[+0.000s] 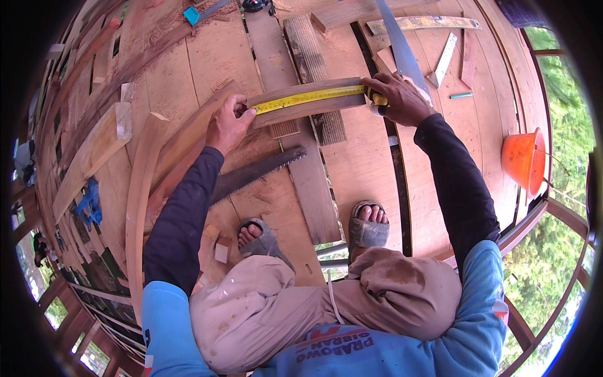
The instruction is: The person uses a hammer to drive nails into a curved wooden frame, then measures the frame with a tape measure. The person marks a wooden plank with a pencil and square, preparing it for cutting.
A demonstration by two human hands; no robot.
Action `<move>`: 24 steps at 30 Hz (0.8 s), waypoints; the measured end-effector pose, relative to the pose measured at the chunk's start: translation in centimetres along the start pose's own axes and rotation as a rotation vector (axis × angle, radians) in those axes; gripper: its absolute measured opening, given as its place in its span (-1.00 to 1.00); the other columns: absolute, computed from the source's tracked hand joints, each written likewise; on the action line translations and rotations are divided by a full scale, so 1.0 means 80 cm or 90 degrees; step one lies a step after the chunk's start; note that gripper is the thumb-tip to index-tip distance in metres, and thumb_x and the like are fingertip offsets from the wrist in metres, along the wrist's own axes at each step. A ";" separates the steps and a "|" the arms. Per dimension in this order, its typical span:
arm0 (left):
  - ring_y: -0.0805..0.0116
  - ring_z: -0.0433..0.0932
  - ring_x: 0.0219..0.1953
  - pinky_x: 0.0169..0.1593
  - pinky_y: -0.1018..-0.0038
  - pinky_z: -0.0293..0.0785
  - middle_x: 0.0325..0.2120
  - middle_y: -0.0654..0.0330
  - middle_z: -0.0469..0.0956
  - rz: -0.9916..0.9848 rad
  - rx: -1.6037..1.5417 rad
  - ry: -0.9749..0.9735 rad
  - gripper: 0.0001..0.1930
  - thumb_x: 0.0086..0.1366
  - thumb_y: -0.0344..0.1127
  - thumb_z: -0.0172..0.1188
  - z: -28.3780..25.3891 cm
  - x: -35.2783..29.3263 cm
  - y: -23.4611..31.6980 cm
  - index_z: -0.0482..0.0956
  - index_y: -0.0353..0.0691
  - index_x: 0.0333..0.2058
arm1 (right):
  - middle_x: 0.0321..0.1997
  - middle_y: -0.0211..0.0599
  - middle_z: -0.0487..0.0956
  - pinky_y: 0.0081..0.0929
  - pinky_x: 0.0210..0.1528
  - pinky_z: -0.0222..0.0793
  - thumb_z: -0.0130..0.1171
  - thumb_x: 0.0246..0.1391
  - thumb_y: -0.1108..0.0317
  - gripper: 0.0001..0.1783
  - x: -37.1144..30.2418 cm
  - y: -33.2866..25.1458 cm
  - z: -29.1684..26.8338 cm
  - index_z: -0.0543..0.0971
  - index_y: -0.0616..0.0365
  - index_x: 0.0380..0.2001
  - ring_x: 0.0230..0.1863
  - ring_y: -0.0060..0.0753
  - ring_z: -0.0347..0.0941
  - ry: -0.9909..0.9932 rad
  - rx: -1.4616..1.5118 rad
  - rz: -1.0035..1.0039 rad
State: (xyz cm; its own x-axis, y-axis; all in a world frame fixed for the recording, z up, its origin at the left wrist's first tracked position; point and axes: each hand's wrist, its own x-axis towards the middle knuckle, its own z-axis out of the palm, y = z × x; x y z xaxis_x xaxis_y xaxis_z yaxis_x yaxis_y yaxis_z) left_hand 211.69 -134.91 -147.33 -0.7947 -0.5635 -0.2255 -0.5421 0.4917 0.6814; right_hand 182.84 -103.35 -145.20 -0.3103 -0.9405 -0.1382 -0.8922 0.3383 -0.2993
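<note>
A yellow tape measure (311,97) is drawn out along a short wooden board (326,109). My left hand (228,124) pinches the blade's free end at the board's left end. At the right end my right hand (402,98) is closed around the tape's case, which its fingers partly cover. The board rests across other timber pieces, among them a grooved block (308,53). Just beyond my right hand lies a hand saw blade (402,47), pointing away from me. Closer to my feet is a second, dark saw blade (257,171).
Long timbers (94,157) lie along the left, with a blue tool (90,202) among them. To the right stands an orange bucket (524,162). A spirit level (424,24), a try square (445,58) and sawdust lie on the plank floor, which has open gaps.
</note>
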 end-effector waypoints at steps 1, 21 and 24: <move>0.18 0.66 -0.06 0.04 0.31 0.55 -0.12 0.01 0.67 0.047 0.010 0.017 -0.56 0.30 -0.22 0.34 0.003 0.002 0.004 0.54 -0.32 0.07 | 0.26 -0.14 0.48 -0.09 0.29 0.43 0.47 0.01 0.39 -0.20 -0.001 0.001 0.001 0.42 -0.22 0.33 0.27 0.04 0.43 0.000 -0.002 0.004; -0.01 0.59 0.01 0.10 0.13 0.43 -0.10 0.12 0.64 0.394 0.083 0.004 -0.85 0.31 -0.31 0.27 0.132 0.065 0.116 0.56 -0.16 -0.19 | 0.27 -0.14 0.47 -0.02 0.27 0.39 0.48 0.00 0.18 -0.20 -0.016 0.010 -0.006 0.43 -0.13 0.34 0.28 -0.01 0.39 0.024 0.094 0.036; -0.01 0.60 0.00 0.09 0.13 0.43 -0.09 0.11 0.64 0.398 0.065 0.004 -0.86 0.32 -0.31 0.27 0.133 0.072 0.114 0.56 -0.17 -0.19 | 0.30 -0.08 0.46 -0.02 0.33 0.37 0.42 0.07 0.15 -0.26 -0.027 0.021 -0.006 0.44 0.00 0.32 0.31 0.08 0.39 0.137 0.171 0.045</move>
State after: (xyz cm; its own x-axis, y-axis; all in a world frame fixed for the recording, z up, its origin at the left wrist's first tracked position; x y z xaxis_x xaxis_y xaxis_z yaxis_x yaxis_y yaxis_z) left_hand 199.28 -126.60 -149.77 -0.9682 -0.1530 0.1982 0.0007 0.7899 0.6132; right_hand 181.85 -100.79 -144.93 -0.4558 -0.8897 0.0256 -0.7567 0.3722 -0.5375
